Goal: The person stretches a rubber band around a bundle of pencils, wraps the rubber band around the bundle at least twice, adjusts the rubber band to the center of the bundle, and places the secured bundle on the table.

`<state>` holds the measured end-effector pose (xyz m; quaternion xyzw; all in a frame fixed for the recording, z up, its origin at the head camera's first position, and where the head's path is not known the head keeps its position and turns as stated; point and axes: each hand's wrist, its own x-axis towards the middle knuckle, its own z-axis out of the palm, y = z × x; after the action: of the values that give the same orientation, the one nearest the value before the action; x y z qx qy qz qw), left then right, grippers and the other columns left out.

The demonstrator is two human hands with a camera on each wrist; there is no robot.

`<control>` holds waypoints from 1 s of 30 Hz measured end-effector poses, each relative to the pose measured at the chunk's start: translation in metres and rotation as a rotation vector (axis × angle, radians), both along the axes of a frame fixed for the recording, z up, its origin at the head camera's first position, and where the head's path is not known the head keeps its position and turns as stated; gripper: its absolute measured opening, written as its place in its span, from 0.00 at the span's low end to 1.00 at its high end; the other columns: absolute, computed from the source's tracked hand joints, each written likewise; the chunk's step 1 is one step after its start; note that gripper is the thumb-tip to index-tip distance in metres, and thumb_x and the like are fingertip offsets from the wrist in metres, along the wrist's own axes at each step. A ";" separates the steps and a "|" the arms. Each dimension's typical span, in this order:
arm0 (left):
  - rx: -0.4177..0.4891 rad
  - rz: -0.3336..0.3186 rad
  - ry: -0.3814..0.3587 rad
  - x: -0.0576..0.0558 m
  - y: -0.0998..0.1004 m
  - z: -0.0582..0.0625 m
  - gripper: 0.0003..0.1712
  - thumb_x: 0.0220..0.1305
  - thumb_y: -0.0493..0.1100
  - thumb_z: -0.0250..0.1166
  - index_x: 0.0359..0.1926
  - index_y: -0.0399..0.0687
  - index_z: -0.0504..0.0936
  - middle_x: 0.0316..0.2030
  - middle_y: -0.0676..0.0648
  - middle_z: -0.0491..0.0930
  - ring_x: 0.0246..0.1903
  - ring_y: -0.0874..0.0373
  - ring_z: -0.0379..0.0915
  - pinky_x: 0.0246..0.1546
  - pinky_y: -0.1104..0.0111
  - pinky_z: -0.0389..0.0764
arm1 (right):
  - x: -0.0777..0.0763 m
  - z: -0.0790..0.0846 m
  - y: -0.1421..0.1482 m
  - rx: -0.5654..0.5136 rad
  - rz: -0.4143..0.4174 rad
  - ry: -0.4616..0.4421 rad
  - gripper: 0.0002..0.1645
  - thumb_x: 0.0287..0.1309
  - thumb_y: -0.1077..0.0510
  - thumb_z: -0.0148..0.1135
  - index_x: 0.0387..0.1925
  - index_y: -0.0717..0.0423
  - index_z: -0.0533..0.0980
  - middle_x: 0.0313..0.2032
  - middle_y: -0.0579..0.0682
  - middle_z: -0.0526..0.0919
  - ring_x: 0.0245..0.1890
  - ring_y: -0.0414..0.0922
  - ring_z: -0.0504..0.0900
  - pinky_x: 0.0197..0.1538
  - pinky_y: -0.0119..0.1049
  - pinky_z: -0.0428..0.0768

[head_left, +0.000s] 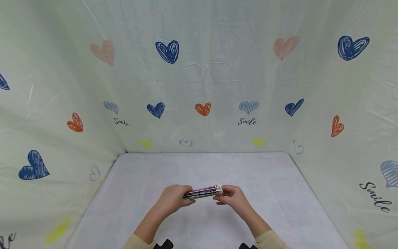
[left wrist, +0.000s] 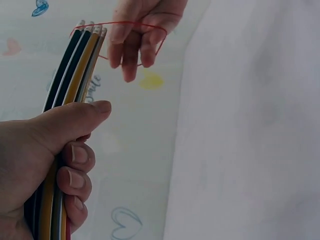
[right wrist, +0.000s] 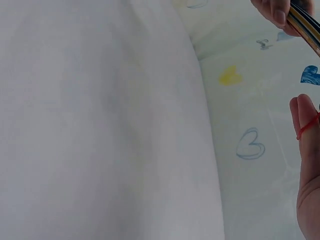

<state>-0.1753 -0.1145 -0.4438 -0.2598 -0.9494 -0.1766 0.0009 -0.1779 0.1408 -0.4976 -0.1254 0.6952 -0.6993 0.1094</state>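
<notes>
A bundle of several pencils [head_left: 202, 192], dark, yellow and red, lies across my left hand [head_left: 174, 198]. My left fingers and thumb grip it around the barrels, as the left wrist view also shows. A thin red rubber band [left wrist: 112, 22] loops around the silvery ends of the pencils. Its other side is stretched over the fingers of my right hand [head_left: 234, 200], which hold it out beside those ends. In the right wrist view, the band crosses the fingers [right wrist: 306, 112] below their tips. The far part of that hand is cut off there.
Both hands are above a white tabletop [head_left: 199, 169]. A pale cloth [head_left: 202, 83] printed with hearts and "Smile" hangs behind the table and along both sides. Dark wrist straps [head_left: 164, 244] show near the sleeves at the bottom.
</notes>
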 end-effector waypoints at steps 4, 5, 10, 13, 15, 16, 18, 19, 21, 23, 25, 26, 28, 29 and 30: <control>0.027 0.019 0.006 0.000 -0.002 0.002 0.11 0.52 0.48 0.76 0.30 0.54 0.81 0.20 0.64 0.72 0.19 0.67 0.63 0.23 0.70 0.68 | 0.003 -0.004 -0.004 -0.021 0.016 -0.016 0.18 0.56 0.71 0.65 0.47 0.78 0.75 0.40 0.64 0.85 0.37 0.47 0.86 0.38 0.40 0.83; 0.032 0.021 0.002 0.000 -0.003 0.003 0.11 0.52 0.47 0.76 0.30 0.54 0.81 0.19 0.64 0.71 0.19 0.67 0.63 0.23 0.69 0.68 | 0.005 -0.004 -0.005 -0.025 0.030 -0.010 0.17 0.56 0.71 0.65 0.47 0.79 0.75 0.40 0.63 0.85 0.36 0.45 0.86 0.38 0.40 0.83; 0.069 0.025 -0.022 -0.004 -0.005 0.005 0.10 0.53 0.47 0.75 0.30 0.54 0.81 0.20 0.63 0.71 0.20 0.66 0.64 0.24 0.69 0.69 | 0.011 0.006 -0.015 0.012 0.123 0.085 0.14 0.57 0.67 0.66 0.43 0.75 0.80 0.41 0.64 0.85 0.36 0.44 0.86 0.32 0.38 0.83; 0.097 0.036 -0.021 -0.007 -0.008 0.008 0.11 0.53 0.47 0.75 0.28 0.54 0.79 0.19 0.62 0.71 0.20 0.66 0.63 0.23 0.69 0.68 | 0.010 0.014 -0.021 0.063 0.148 0.156 0.10 0.57 0.67 0.67 0.40 0.69 0.83 0.39 0.63 0.85 0.34 0.43 0.86 0.28 0.34 0.81; 0.101 0.045 -0.019 -0.009 -0.011 0.010 0.12 0.53 0.47 0.75 0.27 0.54 0.78 0.18 0.62 0.69 0.19 0.66 0.62 0.22 0.69 0.67 | 0.009 0.015 -0.022 0.083 0.162 0.185 0.08 0.57 0.68 0.66 0.38 0.69 0.84 0.37 0.62 0.86 0.33 0.42 0.86 0.25 0.32 0.80; 0.100 0.051 -0.022 -0.010 -0.012 0.010 0.12 0.53 0.47 0.75 0.27 0.54 0.78 0.18 0.62 0.69 0.19 0.65 0.62 0.22 0.69 0.67 | 0.008 0.016 -0.021 0.089 0.176 0.192 0.07 0.56 0.69 0.66 0.37 0.69 0.84 0.37 0.62 0.86 0.33 0.42 0.86 0.24 0.32 0.79; 0.095 0.059 -0.032 -0.012 -0.015 0.011 0.12 0.53 0.47 0.75 0.27 0.55 0.78 0.18 0.62 0.69 0.19 0.65 0.62 0.23 0.68 0.66 | 0.008 0.017 -0.019 0.097 0.221 0.213 0.06 0.57 0.70 0.64 0.37 0.70 0.84 0.37 0.61 0.86 0.33 0.42 0.86 0.22 0.31 0.78; 0.094 0.063 -0.039 -0.013 -0.016 0.011 0.12 0.53 0.47 0.75 0.27 0.55 0.78 0.18 0.62 0.69 0.19 0.65 0.62 0.23 0.68 0.67 | 0.007 0.018 -0.018 0.099 0.250 0.228 0.06 0.58 0.70 0.63 0.36 0.71 0.84 0.37 0.61 0.86 0.32 0.42 0.86 0.21 0.31 0.77; 0.101 0.068 -0.061 -0.015 -0.017 0.010 0.11 0.52 0.46 0.75 0.28 0.54 0.79 0.18 0.61 0.70 0.20 0.65 0.63 0.23 0.68 0.67 | 0.005 0.021 -0.015 0.099 0.312 0.264 0.06 0.59 0.71 0.62 0.36 0.71 0.83 0.37 0.61 0.86 0.31 0.42 0.86 0.20 0.31 0.77; 0.109 0.079 -0.101 -0.016 -0.017 0.008 0.11 0.53 0.46 0.75 0.28 0.53 0.80 0.19 0.61 0.70 0.20 0.64 0.63 0.24 0.67 0.68 | 0.002 0.025 -0.012 0.098 0.379 0.309 0.07 0.59 0.72 0.60 0.36 0.71 0.83 0.37 0.60 0.86 0.30 0.44 0.86 0.19 0.32 0.76; 0.121 0.087 -0.143 -0.017 -0.015 0.005 0.10 0.53 0.46 0.75 0.28 0.53 0.80 0.19 0.60 0.71 0.20 0.63 0.64 0.24 0.67 0.68 | -0.001 0.030 -0.011 0.088 0.442 0.349 0.08 0.58 0.74 0.59 0.36 0.72 0.83 0.38 0.61 0.86 0.29 0.46 0.86 0.19 0.33 0.77; 0.129 0.092 -0.163 -0.017 -0.014 0.004 0.10 0.53 0.46 0.75 0.29 0.52 0.80 0.19 0.59 0.72 0.20 0.63 0.65 0.24 0.67 0.69 | -0.002 0.033 -0.010 0.083 0.468 0.366 0.08 0.58 0.75 0.59 0.36 0.72 0.83 0.38 0.61 0.86 0.29 0.47 0.86 0.20 0.34 0.78; 0.143 0.105 -0.208 -0.017 -0.012 -0.001 0.10 0.53 0.46 0.75 0.29 0.52 0.80 0.19 0.58 0.72 0.20 0.63 0.66 0.23 0.67 0.69 | -0.003 0.037 -0.011 0.061 0.512 0.411 0.08 0.57 0.77 0.59 0.36 0.74 0.82 0.38 0.62 0.86 0.28 0.49 0.86 0.21 0.37 0.80; 0.150 0.110 -0.227 -0.017 -0.011 -0.003 0.10 0.54 0.46 0.75 0.29 0.51 0.81 0.19 0.58 0.73 0.20 0.62 0.67 0.23 0.67 0.70 | -0.003 0.040 -0.012 0.049 0.523 0.424 0.08 0.57 0.77 0.59 0.36 0.74 0.82 0.39 0.63 0.85 0.27 0.50 0.86 0.22 0.38 0.80; 0.159 0.113 -0.244 -0.017 -0.009 -0.005 0.10 0.54 0.46 0.75 0.29 0.51 0.81 0.19 0.58 0.73 0.20 0.62 0.67 0.23 0.67 0.70 | -0.002 0.043 -0.013 0.035 0.530 0.443 0.07 0.57 0.77 0.59 0.36 0.75 0.82 0.39 0.63 0.85 0.26 0.51 0.86 0.22 0.40 0.81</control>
<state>-0.1926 -0.1239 -0.4489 -0.1816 -0.9385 -0.2812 -0.0841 -0.1797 0.1278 -0.4548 -0.4483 0.6573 -0.5904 0.1359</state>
